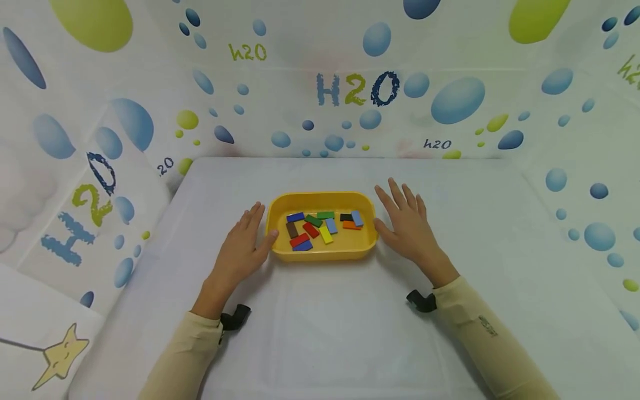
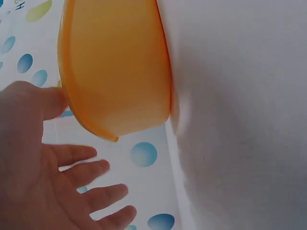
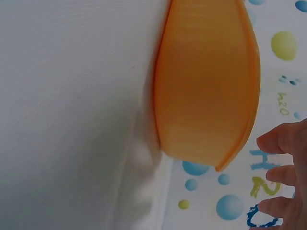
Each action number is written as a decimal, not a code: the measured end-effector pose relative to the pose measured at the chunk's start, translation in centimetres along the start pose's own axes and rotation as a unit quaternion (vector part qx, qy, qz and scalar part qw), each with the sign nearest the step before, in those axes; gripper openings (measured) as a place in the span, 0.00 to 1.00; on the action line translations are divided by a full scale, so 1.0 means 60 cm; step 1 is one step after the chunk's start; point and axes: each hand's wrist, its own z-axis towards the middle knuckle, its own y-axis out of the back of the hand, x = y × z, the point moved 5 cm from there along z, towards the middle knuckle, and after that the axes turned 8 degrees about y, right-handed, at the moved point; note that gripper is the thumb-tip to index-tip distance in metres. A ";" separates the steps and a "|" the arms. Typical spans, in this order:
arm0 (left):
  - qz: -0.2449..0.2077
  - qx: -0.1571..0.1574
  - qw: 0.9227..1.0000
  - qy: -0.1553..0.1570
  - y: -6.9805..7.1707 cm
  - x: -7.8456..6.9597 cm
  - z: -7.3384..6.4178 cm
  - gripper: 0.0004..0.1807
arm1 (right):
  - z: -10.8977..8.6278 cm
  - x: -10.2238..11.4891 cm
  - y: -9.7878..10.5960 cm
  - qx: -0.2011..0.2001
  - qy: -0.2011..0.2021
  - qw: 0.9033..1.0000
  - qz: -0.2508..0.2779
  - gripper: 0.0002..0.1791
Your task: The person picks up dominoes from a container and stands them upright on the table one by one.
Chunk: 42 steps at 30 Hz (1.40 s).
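Note:
A yellow plastic tray (image 1: 325, 255) stands on the white table with several small flat coloured blocks in it, among them a yellow block (image 1: 326, 235), a brown block (image 1: 291, 230) and an orange block (image 1: 352, 225). My left hand (image 1: 241, 247) is at the tray's left end, fingers extended, its thumb tip right at the rim. On the other side my right hand (image 1: 407, 222) has its fingers spread, the thumb close to the right rim. Both wrist views show the tray's outer wall (image 2: 117, 62) beside straight fingers. Neither hand grips anything.
The white-covered table (image 1: 320, 322) reaches back to a wall covering (image 1: 280, 66) printed with blue and green drops and H2O lettering. A dark wrist mount (image 1: 235, 318) juts from the left sleeve, another wrist mount (image 1: 421, 301) from the right.

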 end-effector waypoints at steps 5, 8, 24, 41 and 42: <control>-0.080 -0.001 0.996 0.027 -0.003 0.001 0.003 0.39 | 0.017 0.020 -0.001 0.004 0.018 1.000 -0.004 0.40; -0.141 0.001 0.990 0.026 -0.009 0.002 0.006 0.35 | 0.026 0.030 -0.005 0.009 0.027 1.000 -0.001 0.40; -0.231 0.025 0.971 0.056 -0.022 0.018 0.012 0.29 | 0.074 0.079 -0.044 0.047 0.054 0.994 0.082 0.34; -0.240 0.034 0.968 0.066 -0.028 0.020 0.009 0.30 | 0.105 0.117 -0.090 0.124 0.033 0.986 0.110 0.21; -0.240 0.035 0.968 0.067 -0.028 0.020 0.008 0.30 | 0.106 0.118 -0.094 0.130 0.027 0.984 0.115 0.20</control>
